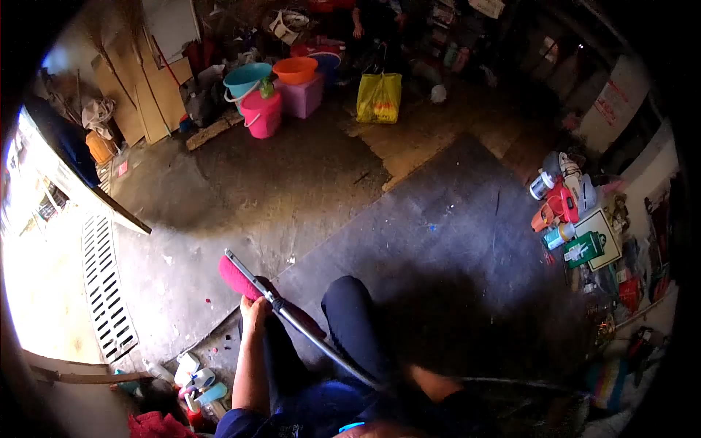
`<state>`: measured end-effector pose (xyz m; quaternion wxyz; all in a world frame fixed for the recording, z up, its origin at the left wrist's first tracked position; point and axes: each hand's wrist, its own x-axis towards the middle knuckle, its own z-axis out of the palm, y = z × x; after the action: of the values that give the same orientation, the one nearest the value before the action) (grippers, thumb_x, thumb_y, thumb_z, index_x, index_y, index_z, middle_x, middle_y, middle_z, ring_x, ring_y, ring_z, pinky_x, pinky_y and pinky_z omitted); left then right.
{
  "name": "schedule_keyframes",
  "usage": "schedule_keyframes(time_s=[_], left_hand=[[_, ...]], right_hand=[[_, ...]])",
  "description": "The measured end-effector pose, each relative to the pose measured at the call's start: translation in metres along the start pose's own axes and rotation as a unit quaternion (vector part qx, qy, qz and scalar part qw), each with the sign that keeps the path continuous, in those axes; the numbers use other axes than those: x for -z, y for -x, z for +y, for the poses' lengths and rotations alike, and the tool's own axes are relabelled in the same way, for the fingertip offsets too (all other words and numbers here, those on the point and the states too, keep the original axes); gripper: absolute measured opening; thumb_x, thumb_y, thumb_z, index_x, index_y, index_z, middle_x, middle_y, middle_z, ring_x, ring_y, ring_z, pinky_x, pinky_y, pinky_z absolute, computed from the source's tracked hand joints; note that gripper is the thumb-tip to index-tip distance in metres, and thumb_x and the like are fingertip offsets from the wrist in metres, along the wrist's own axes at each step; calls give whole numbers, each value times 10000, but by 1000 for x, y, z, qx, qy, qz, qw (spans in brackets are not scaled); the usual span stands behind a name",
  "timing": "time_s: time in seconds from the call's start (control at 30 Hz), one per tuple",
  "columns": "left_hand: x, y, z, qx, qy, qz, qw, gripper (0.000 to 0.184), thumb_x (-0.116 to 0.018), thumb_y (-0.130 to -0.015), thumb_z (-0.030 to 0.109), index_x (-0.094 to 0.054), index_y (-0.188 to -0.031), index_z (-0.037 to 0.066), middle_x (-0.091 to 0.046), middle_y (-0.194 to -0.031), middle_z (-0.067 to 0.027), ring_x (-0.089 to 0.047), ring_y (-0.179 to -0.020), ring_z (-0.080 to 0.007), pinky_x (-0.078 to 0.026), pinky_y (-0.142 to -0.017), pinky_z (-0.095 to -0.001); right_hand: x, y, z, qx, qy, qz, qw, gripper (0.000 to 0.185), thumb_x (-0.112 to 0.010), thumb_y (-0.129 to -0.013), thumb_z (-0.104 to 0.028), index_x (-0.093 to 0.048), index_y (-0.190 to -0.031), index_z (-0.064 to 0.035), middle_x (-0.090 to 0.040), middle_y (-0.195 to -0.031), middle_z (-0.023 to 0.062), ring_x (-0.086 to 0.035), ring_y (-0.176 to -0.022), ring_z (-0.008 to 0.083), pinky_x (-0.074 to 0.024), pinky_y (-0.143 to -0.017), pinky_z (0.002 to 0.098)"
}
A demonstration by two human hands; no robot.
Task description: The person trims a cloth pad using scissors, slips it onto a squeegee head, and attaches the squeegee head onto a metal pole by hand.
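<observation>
A silver metal tube (307, 326) slants from in front of my knees down toward my lap, with a flat, narrow bar at its far end. Beside that bar is a pink, rounded object (238, 277). My left hand (253, 310) is closed on the lower end of the pink object, close against the tube. Low in the view, right of the tube, my right hand (432, 383) is in shadow; its fingers do not show clearly. Both dark-trousered legs are bent under the tube.
Buckets, including a pink one (261, 115), and a yellow bag (379, 98) stand at the back near a seated person (376, 18). Bottles and boxes (584, 248) line the right side. A floor grate (106, 285) and a wooden board edge (120, 210) lie left; bottles (197, 379) sit lower left.
</observation>
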<state>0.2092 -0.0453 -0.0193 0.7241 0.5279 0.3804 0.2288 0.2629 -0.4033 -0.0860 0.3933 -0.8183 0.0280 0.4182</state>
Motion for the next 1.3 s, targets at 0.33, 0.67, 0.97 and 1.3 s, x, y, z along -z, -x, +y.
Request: schedule_keyframes(time_s=[0.33,0.67,0.97,1.3], left_hand=[[0,10,1,20,-10,-4,1000,221,-565,-761,68,-514,-975,60,-550,-693,-11,-522,-523,-115,-433,-453,-246],[5,7,-19,20,5,77,997,546,-646,-808,79,-312,-1240,85,-571,-729,-60,-533,-518,-134,-450,-443,-258],[5,9,-20,-39,17,46,998,545,-674,-798,84,-325,-1217,97,-611,-816,-99,-568,-586,-145,-464,-488,-261],[3,11,-14,-26,-21,46,998,423,-618,-833,56,-366,-1170,95,-573,-749,-45,-528,-529,-110,-444,-452,-236]], right_hand=[[-13,-9,-3,-8,6,-37,999,286,-517,-918,-215,-584,-1131,-37,-620,-1013,151,-572,-914,298,-458,-812,400],[-24,-10,-5,-13,12,-55,998,281,-509,-925,-213,-586,-1132,-39,-628,-1000,138,-576,-891,283,-463,-793,392],[-17,-10,0,-23,13,-52,998,278,-502,-931,-211,-589,-1133,-41,-636,-988,126,-580,-870,269,-467,-776,384],[-15,-9,-1,-21,14,-53,998,275,-494,-938,-209,-592,-1134,-43,-644,-975,113,-584,-847,253,-472,-757,375]])
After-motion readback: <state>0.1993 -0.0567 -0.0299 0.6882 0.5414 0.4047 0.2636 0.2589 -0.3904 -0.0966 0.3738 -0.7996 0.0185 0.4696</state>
